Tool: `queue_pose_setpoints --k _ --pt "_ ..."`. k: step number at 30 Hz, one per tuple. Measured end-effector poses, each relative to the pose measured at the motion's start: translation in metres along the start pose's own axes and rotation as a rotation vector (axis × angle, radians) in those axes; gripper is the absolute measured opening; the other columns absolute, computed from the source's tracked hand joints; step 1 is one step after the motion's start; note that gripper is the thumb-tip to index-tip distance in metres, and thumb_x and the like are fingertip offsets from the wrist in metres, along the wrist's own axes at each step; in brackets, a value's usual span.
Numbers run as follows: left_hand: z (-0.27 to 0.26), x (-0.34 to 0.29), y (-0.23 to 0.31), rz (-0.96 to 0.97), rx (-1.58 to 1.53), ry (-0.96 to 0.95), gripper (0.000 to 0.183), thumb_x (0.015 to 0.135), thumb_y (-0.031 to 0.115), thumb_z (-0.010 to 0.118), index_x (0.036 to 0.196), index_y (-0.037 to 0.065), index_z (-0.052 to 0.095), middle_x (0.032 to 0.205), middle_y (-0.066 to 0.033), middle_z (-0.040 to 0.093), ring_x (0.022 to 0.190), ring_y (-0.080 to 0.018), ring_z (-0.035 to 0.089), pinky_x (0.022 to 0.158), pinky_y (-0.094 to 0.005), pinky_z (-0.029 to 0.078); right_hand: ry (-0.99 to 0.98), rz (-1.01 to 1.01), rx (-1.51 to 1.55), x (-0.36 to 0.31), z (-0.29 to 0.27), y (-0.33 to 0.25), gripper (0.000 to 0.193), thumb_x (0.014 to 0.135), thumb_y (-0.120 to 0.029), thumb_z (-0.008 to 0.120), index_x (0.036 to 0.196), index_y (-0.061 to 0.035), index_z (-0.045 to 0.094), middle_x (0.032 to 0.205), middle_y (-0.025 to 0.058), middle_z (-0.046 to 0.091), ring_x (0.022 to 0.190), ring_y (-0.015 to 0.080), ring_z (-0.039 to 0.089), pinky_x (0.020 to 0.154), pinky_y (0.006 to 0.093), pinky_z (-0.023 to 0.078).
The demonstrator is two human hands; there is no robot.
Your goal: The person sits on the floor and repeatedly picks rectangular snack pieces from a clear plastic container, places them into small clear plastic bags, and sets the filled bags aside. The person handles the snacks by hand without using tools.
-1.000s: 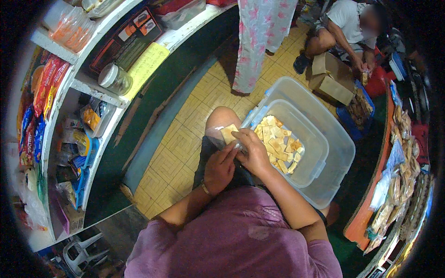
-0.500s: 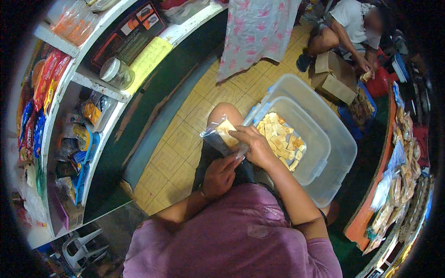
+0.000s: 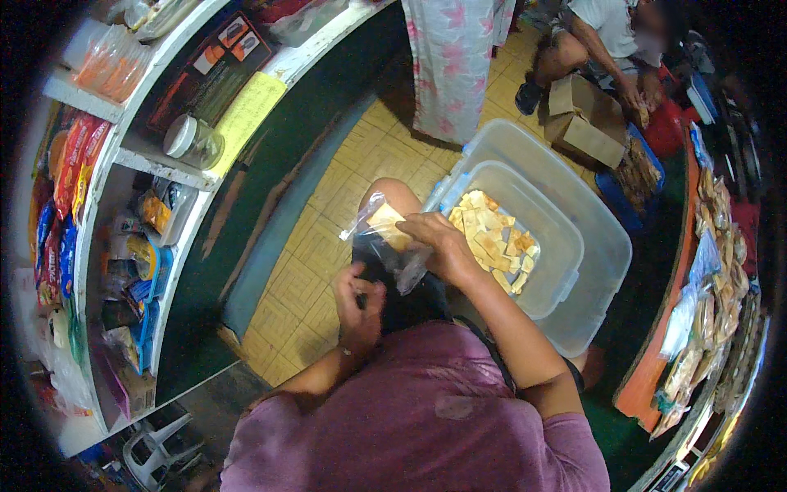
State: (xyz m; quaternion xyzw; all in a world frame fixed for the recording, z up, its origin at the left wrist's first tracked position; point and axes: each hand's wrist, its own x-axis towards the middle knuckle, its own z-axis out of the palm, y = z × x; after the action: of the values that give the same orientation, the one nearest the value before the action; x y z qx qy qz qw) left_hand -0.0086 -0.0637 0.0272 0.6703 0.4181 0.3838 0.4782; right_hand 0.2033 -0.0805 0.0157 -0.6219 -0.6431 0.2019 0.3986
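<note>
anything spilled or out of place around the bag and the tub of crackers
Nothing stands out. The crackers lie inside the clear tub, none on the tiled floor. The right hand holds the clear bag with crackers inside; the left hand is below it.

The scene is lit unevenly by indoor light; the yellow tiled floor (image 3: 328,246) and the clear plastic bins (image 3: 574,246) are bright, while the dark counter front (image 3: 270,189) and the right side sink into shadow; a soft sheen lies on the clear plastic bag (image 3: 385,238); the fisheye lens bends the shelves (image 3: 123,156) into curves and leaves a black rim around the frame; detail smears toward the edges; a seated person's face at top right is blurred out; the centre stays fairly sharp.
</note>
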Motion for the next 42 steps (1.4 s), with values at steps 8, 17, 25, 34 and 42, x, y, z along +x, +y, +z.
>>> queue_pose_setpoints --k 8,17,25,34,42 --pt "0.012 0.025 -0.013 -0.492 -0.398 0.033 0.063 0.090 0.007 0.064 0.139 0.000 0.025 0.082 -0.0021 0.059 0.072 -0.0065 0.053 0.065 -0.0204 0.044 0.069 -0.057 -0.074 0.000 0.016 -0.001 0.071 0.055 -0.003 0.076 0.123 -0.0117 0.056 0.122 0.0106 0.056 0.111 0.0325 0.052 0.090 0.0412 0.046" --pt "0.010 0.019 -0.028 -0.381 -0.323 -0.007 0.064 0.087 0.003 0.067 0.138 0.002 0.028 0.077 0.0000 0.059 0.072 -0.0067 0.054 0.070 -0.0214 0.045 0.110 -0.048 -0.137 0.006 0.026 0.002 0.050 0.070 -0.014 0.073 0.119 -0.0110 0.059 0.115 0.0130 0.059 0.103 0.0335 0.057 0.086 0.0410 0.048" --pt "0.015 0.022 -0.019 -0.373 -0.220 0.007 0.064 0.086 0.003 0.068 0.137 0.003 0.030 0.076 0.0026 0.054 0.071 -0.0041 0.048 0.068 -0.0185 0.039 0.136 -0.101 0.032 -0.002 0.021 0.011 0.061 0.065 -0.014 0.073 0.124 -0.0068 0.054 0.123 0.0162 0.055 0.112 0.0367 0.051 0.094 0.0447 0.042" --pt "0.017 0.024 -0.005 -0.374 -0.182 -0.002 0.054 0.093 0.017 0.061 0.137 0.004 0.033 0.079 0.0005 0.053 0.072 -0.0065 0.048 0.068 -0.0202 0.040 0.099 0.076 0.262 -0.039 -0.035 0.032 0.053 0.071 -0.015 0.074 0.122 -0.0102 0.059 0.121 0.0142 0.059 0.114 0.0322 0.053 0.100 0.0422 0.040" --pt "0.020 0.027 -0.014 -0.343 -0.289 0.131 0.049 0.101 0.038 0.040 0.135 0.003 0.036 0.080 -0.0040 0.053 0.063 -0.0083 0.043 0.058 -0.0219 0.039 0.415 0.797 0.206 -0.090 -0.086 0.139 0.025 0.082 -0.016 0.066 0.103 -0.0031 0.068 0.096 0.0159 0.068 0.091 0.0246 0.065 0.084 0.0351 0.050"
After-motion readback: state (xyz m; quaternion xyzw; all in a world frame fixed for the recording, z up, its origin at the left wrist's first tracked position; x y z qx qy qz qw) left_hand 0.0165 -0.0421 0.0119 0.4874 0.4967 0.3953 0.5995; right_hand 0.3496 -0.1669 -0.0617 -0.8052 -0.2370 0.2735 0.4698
